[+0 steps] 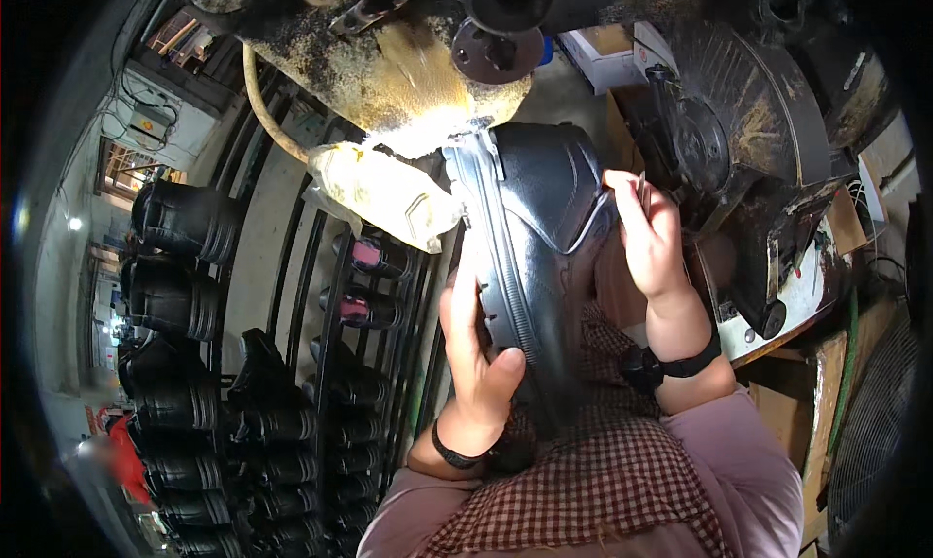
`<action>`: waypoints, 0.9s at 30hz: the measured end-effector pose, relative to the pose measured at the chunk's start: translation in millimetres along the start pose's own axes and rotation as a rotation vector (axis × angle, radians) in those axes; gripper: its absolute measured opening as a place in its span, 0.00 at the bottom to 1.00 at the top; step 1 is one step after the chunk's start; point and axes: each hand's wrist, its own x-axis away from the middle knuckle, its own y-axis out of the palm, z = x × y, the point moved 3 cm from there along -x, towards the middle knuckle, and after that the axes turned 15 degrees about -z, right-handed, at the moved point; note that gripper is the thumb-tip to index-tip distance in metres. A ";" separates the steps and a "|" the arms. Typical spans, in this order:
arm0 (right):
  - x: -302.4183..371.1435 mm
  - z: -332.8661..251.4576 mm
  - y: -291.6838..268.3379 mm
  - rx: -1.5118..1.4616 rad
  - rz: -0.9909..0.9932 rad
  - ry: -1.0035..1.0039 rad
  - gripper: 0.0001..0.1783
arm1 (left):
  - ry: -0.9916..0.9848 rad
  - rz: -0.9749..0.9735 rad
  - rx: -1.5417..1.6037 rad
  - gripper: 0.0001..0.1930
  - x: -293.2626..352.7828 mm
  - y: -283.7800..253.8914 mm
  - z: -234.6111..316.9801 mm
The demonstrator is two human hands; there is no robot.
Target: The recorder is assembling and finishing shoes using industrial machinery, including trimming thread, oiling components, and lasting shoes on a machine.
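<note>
A black leather shoe [544, 208] with a ribbed sole edge stands lengthwise in front of me, its far end at the worn head of a machine [403, 72], under a bright light. My left hand [478, 368] supports the sole side, thumb apart and fingers partly hidden behind it. At the shoe's opening, my right hand [653, 242] is closed, its fingertips at the upper's edge. A thin, pointed metal tool [641, 184] shows between those fingers; its kind is unclear. Close by the sole's far left is a lit, plastic-wrapped lamp [379, 193].
Racks with several black shoes [180, 296] fill the left side. A dark machine with a large wheel [700, 135] stands at the right, above a worktable [807, 286]. A white box [607, 57] is at the back, and a fan grille [880, 422] at the lower right.
</note>
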 end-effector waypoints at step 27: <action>-38.9 14.0 5.4 0.860 -0.097 -0.436 0.23 | 0.150 -0.124 0.567 0.48 -62.0 -7.3 -25.1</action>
